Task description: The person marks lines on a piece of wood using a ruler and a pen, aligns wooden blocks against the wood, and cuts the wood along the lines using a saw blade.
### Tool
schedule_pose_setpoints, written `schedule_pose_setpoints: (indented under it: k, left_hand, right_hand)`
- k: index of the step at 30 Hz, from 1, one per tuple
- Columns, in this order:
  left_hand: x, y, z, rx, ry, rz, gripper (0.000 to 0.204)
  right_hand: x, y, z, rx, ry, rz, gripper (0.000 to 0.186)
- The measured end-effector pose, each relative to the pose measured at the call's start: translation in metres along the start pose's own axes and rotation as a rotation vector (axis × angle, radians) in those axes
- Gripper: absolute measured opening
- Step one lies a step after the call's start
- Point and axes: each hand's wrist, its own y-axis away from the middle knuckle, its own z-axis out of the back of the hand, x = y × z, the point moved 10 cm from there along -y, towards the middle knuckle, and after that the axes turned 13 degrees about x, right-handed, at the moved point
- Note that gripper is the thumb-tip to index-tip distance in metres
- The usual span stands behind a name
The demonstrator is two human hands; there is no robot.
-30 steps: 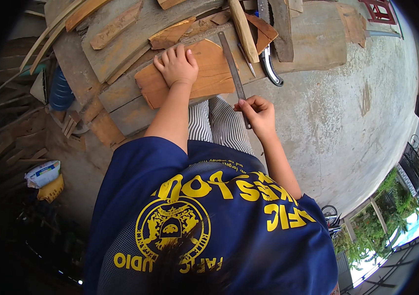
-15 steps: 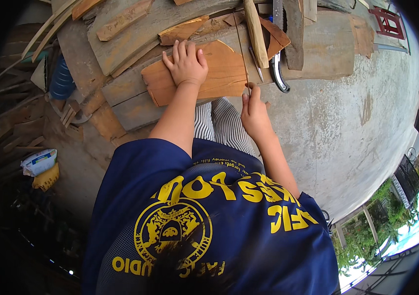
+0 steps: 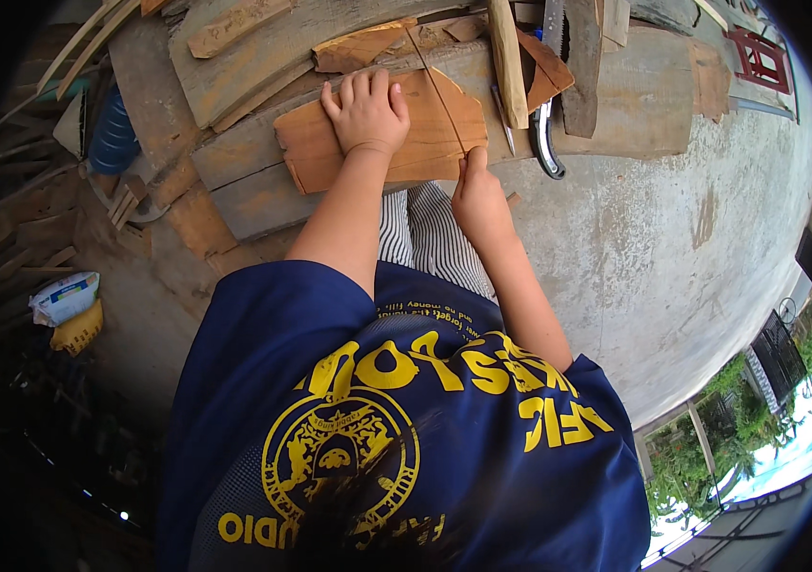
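My left hand [image 3: 369,112] lies spread on a reddish-brown board [image 3: 425,143] with one angled corner, holding it flat against grey planks. Near the board's right end, my right hand [image 3: 479,191] is closed round the near end of a thin dark rod [image 3: 436,88]. The rod slants across the board's top, its far end reaching past the far edge. Its exact kind is too fine to make out. Just right of the board are a slim pointed tool [image 3: 504,119] and a handsaw [image 3: 544,143] with a black and silver handle.
A pale wooden stick [image 3: 508,67] and a reddish offcut [image 3: 547,78] lie beyond my right hand. Grey planks [image 3: 253,205] support the board. A blue plastic bottle [image 3: 113,133] and a white and yellow sack [image 3: 72,310] are at the left; a concrete floor [image 3: 635,257] spreads right.
The rod has shifted left from the board's right edge onto its top and now slants more. My right hand has moved slightly left and nearer the board; the left hand stays on it.
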Motion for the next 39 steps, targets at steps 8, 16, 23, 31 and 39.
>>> schedule_pose_setpoints:
  k: [8, 16, 23, 31, 39]
  left_hand:
    - [-0.001, 0.001, 0.001, -0.053, -0.016, -0.014, 0.028]
    - [-0.003, 0.0, 0.001, -0.021, -0.03, -0.014, 0.028]
    - [-0.001, 0.0, 0.002, -0.013, -0.036, -0.007, 0.028]
    - [0.001, 0.002, 0.005, -0.018, -0.037, -0.003, 0.028]
    - [-0.006, -0.001, 0.005, -0.008, -0.024, -0.013, 0.027]
  right_hand:
    - [-0.004, -0.001, -0.002, -0.021, -0.061, -0.001, 0.015]
    - [-0.009, 0.003, 0.003, -0.031, -0.068, 0.015, 0.012]
    - [-0.001, 0.005, 0.009, -0.026, -0.078, 0.021, 0.01]
    - [-0.001, 0.009, 0.004, -0.028, -0.052, 0.055, 0.01]
    - [-0.003, -0.016, 0.013, -0.044, -0.105, 0.056, 0.009]
